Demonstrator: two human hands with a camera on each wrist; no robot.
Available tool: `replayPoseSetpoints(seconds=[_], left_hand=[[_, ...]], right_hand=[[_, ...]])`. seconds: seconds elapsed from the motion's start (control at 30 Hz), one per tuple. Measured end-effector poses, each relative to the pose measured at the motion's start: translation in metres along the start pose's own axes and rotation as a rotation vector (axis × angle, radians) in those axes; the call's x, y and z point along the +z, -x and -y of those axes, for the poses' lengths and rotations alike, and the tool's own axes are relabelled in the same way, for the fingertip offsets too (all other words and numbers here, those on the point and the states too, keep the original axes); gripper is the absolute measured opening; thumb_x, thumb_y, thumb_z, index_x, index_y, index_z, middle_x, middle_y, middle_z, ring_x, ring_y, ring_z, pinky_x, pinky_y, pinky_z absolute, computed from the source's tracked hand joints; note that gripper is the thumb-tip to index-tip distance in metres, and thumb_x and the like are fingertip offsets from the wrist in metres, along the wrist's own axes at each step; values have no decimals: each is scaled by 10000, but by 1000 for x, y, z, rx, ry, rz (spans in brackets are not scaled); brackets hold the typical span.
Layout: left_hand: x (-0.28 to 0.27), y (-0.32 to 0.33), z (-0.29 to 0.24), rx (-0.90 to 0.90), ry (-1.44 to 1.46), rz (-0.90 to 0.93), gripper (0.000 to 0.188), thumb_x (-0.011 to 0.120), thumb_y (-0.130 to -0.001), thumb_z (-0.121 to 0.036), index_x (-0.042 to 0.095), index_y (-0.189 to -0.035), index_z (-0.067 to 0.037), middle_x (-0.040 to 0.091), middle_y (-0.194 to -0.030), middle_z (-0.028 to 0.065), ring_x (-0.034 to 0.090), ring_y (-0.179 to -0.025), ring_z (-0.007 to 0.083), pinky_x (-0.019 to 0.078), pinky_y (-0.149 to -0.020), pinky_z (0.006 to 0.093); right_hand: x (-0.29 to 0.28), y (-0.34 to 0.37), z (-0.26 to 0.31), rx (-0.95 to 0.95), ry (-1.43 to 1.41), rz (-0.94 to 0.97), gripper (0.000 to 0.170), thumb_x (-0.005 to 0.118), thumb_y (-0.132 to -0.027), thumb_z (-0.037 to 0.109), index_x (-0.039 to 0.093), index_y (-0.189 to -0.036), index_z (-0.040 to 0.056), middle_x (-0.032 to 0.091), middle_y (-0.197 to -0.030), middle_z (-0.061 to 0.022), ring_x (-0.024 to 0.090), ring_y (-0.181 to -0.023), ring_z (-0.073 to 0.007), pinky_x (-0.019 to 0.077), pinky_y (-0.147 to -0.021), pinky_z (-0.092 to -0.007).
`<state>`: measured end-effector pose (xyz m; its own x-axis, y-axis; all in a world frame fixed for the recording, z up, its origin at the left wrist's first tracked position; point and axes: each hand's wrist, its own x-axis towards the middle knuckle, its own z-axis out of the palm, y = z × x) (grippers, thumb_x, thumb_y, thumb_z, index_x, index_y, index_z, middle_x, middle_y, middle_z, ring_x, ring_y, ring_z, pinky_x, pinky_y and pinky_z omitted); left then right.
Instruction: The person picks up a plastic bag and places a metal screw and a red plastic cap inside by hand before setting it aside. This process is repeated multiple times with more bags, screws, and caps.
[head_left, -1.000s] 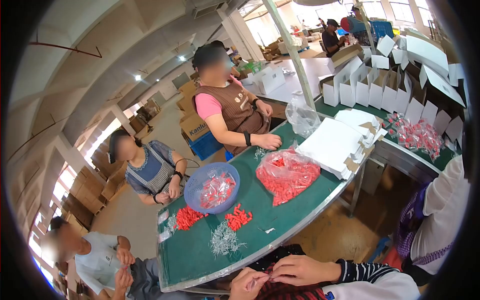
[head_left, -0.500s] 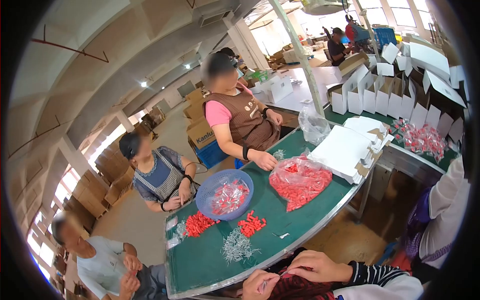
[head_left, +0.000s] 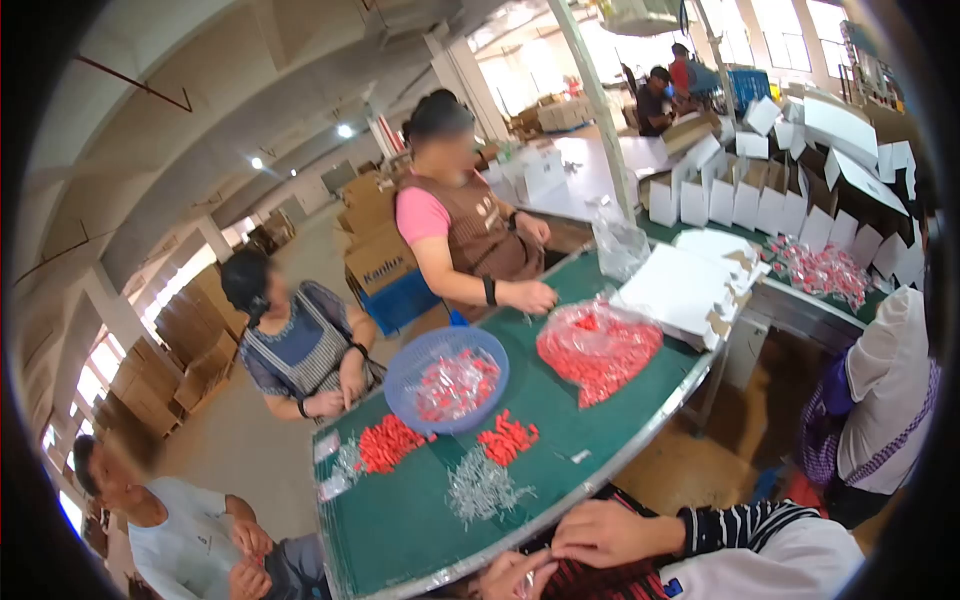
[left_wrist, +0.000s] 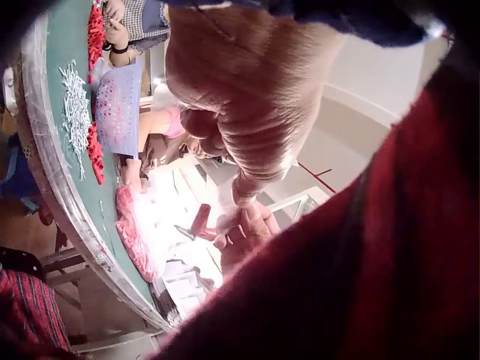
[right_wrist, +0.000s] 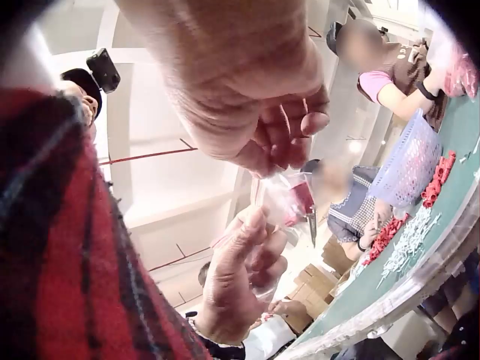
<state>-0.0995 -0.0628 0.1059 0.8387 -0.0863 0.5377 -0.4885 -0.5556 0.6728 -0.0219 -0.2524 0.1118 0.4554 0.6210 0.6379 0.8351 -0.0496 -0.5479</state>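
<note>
Both hands meet fingertip to fingertip at the table's near edge, around a small clear plastic bag (right_wrist: pixel 275 201). A red plastic plug (right_wrist: pixel 302 196) and a thin metal screw (right_wrist: pixel 312 227) show at the bag, also seen in the left wrist view as a red plug (left_wrist: pixel 201 221). My right hand (head_left: pixel 605 533) pinches the bag from one side, its fingers curled in the right wrist view. Opposite it, my left hand (head_left: pixel 513 575) grips the bag between thumb and fingers. Part of the bag is hidden behind the fingers.
On the green table (head_left: pixel 390 545) lie grey screws (head_left: pixel 480 487), red plugs (head_left: pixel 508 437), a blue basket (head_left: pixel 400 400) of filled bags, a large bag of plugs (head_left: pixel 600 360) and flat white boxes (head_left: pixel 680 285). Several people work around the table; a seated person (head_left: pixel 890 400) is at the right.
The head view has shifted. My hands stay together at the table edge, the left now lower in the picture. Across the table, the person in the checked apron has turned their head.
</note>
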Motion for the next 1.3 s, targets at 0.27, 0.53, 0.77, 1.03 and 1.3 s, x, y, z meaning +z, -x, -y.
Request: replayPoseSetpoints(seconds=[0.27,0.53,0.77,1.03,1.3], left_hand=[[-9,-1,18,-11,121,36,133,733,-741,10,667,-854,-16,551,-738,75,495,-575,160,387,-518,255],[-16,3,21,-124,215,74,88,719,-753,-41,668,-822,-24,586,-726,94,563,-647,220,440,-581,304],[-41,34,63,-503,301,-23,66,627,-836,-37,656,-892,-19,612,-809,50,579,-762,161,449,-683,286],[-36,68,87,-843,519,-220,247,597,-880,-26,556,-1122,-3,573,-1060,60,565,-933,149,455,-774,217],[-32,8,63,-851,729,-152,246,459,-991,-243,513,-1103,-30,652,-921,116,481,-572,68,364,-482,193]], right_hand=[[4,-10,2,-27,-3,92,93,609,-867,124,628,-920,50,601,-895,-75,578,-797,-258,463,-713,-348],[-2,-19,16,-14,58,88,123,660,-807,96,635,-924,70,618,-875,-51,591,-772,-229,457,-671,-327],[-67,-41,31,-126,179,-113,104,662,-811,97,604,-887,56,638,-855,-82,626,-735,-233,490,-618,-336],[-111,-114,28,-596,-275,-277,88,552,-916,84,573,-909,-1,658,-780,-127,644,-738,-261,479,-739,-364],[-39,-188,-131,176,328,-484,377,588,-891,123,481,-1228,-9,586,-994,-120,601,-742,-248,489,-670,-338]])
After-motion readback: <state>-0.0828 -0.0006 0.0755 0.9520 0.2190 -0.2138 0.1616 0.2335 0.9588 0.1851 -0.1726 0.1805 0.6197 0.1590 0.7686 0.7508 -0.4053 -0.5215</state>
